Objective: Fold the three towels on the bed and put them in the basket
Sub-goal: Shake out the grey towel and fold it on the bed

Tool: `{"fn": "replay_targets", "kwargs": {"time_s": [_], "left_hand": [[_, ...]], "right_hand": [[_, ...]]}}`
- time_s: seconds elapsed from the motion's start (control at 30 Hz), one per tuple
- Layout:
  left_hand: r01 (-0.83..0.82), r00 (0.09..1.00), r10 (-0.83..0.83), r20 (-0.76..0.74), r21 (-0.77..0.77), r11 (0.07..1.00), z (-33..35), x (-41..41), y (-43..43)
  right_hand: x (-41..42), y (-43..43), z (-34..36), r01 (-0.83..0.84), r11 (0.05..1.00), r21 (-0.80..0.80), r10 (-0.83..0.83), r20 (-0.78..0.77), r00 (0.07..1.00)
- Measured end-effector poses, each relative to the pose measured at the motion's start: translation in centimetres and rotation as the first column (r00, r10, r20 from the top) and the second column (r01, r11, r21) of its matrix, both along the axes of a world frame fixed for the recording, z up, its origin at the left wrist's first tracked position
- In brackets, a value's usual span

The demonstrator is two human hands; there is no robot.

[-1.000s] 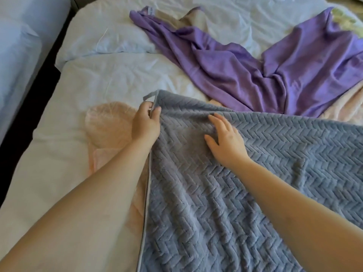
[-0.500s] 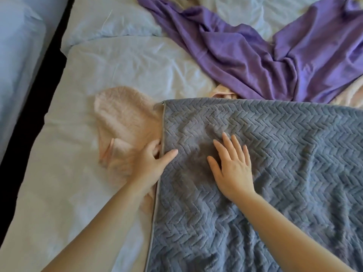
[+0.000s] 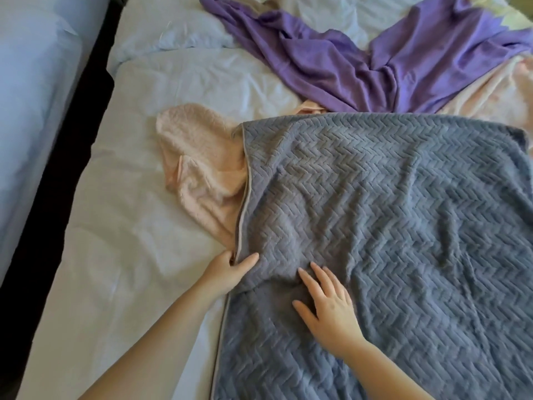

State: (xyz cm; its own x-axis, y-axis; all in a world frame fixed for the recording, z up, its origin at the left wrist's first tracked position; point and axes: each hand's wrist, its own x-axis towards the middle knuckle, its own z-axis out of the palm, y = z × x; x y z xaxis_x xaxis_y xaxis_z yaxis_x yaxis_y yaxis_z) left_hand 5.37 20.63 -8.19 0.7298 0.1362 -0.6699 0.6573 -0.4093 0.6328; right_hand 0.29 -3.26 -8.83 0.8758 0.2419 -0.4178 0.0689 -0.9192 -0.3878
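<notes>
left hand seems to pinch grey towel hem, right hand flat on it; smooth wrinkles before folding

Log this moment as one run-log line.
grey towel: spread on bed | left grip: pinches its left edge | right grip: flat on it | pink towel, purple towel: unfolded

1 head-worn view, close above the bed, facing forward and steeply down
</notes>
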Motion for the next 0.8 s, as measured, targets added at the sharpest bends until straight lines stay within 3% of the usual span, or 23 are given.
{"fn": "replay_targets", "kwargs": {"time_s": [0.13, 0.23, 0.3, 0.37, 0.5, 0.7, 0.8], "left_hand": [[0.079, 0.958, -0.116, 0.263, 0.149, 0.986, 1.8, -3.0, -1.6], [0.070, 0.899, -0.081, 0.431, 0.040, 0.997, 5.3, -3.0, -3.7], [0.133, 0.884, -0.079, 0.460, -0.087, 0.987, 7.7, -2.6, -5.5], [0.195, 0.894, -0.089, 0.439, -0.204, 0.959, 9.3, -2.2, -8.0], [0.263, 0.915, -0.159, 0.372, -0.248, 0.932, 10.8, -1.2, -15.4], [0.408, 0.909, -0.344, 0.237, -0.326, 0.853, 10.0, 0.1, -32.1], [0.400, 0.916, -0.342, 0.211, -0.399, 0.825, 9.3, -0.2, -41.0]], "right_hand": [[-3.2, -0.5, 1.4, 0.136, 0.976, 0.170, -0.125, -0.069, 0.990], [-4.6, -1.6, 2.6, 0.250, 0.917, 0.310, -0.216, -0.141, 0.966], [-5.3, -2.8, 3.4, 0.369, 0.851, 0.373, -0.297, -0.238, 0.925], [-5.9, -4.6, 4.1, 0.548, 0.719, 0.428, -0.410, -0.375, 0.831], [-6.9, -10.0, 5.5, 0.787, 0.399, 0.471, -0.567, -0.547, 0.615], [-8.8, -22.2, 7.0, 0.914, -0.112, 0.390, -0.436, -0.846, 0.308], [-10.4, -28.6, 6.6, 0.899, -0.210, 0.385, -0.412, -0.869, 0.276]]}}
